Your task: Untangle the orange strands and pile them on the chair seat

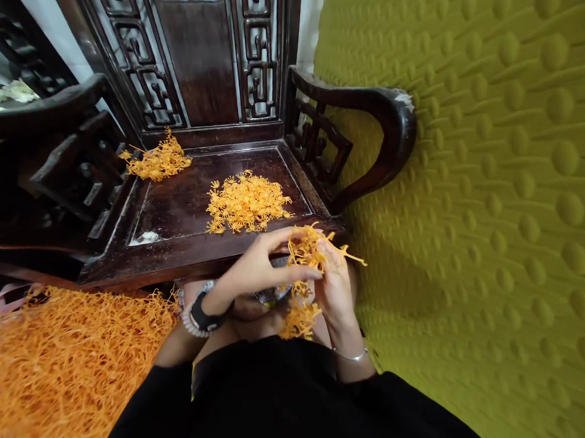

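1. The person sits in front of a dark wooden chair (184,250) and works just past its front edge, above their lap.
2. The right hand (334,286) holds a bunch of orange strands (304,248). Its fingers are closed around the bunch, and more strands hang down below the hand.
3. The left hand (258,268) reaches across to the same bunch. Its thumb and fingertips are pinched together on a few strands near the top (it looks like it is picking them apart, but that is only my guess).
4. On the chair seat, in the middle, lies a small pile (246,202) of short orange bits. It sits just beyond the hands, not touching them.
5. A second small heap (158,161) lies at the back left corner of the seat, by the armrest, well apart from the middle pile.
6. Down at the left is a big heap of long strands (57,369). It is much bigger than both piles on the seat.
7. So I think only a little is done: two small piles are laid out, and a lot of the big heap is still waiting.
8. A green bumpy wall (496,198) fills the right side. A watch (202,315) is on the left wrist and a thin bangle (351,357) on the right wrist.
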`<state>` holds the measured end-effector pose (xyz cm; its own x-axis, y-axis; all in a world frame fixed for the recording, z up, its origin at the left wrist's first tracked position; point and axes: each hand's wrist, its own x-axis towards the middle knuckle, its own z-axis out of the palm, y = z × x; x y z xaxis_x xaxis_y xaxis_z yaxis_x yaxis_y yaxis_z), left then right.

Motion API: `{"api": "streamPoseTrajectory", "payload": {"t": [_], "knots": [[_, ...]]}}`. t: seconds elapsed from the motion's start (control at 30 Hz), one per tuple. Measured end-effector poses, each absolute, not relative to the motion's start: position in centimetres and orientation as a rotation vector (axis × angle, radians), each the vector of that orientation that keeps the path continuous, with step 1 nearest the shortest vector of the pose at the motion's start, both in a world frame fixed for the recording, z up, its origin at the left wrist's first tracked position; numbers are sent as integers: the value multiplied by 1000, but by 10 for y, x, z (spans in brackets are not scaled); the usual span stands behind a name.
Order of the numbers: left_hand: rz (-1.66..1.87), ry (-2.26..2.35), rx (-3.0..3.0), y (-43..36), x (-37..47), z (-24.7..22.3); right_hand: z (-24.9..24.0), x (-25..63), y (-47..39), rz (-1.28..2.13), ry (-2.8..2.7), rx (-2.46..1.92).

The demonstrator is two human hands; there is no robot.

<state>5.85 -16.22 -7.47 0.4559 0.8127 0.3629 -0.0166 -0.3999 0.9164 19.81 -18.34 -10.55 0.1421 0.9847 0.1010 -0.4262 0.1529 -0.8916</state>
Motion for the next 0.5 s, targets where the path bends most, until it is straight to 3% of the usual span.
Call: {"api": "streamPoseTrajectory", "payload": {"t": [0.17,0.5], "knots": [[1321,941,1472,-170,59,-97,-103,202,-182,1237,-828,-798],[1523,609,767,-178,48,-106,-102,197,-180,1613,-425,-502]]}}
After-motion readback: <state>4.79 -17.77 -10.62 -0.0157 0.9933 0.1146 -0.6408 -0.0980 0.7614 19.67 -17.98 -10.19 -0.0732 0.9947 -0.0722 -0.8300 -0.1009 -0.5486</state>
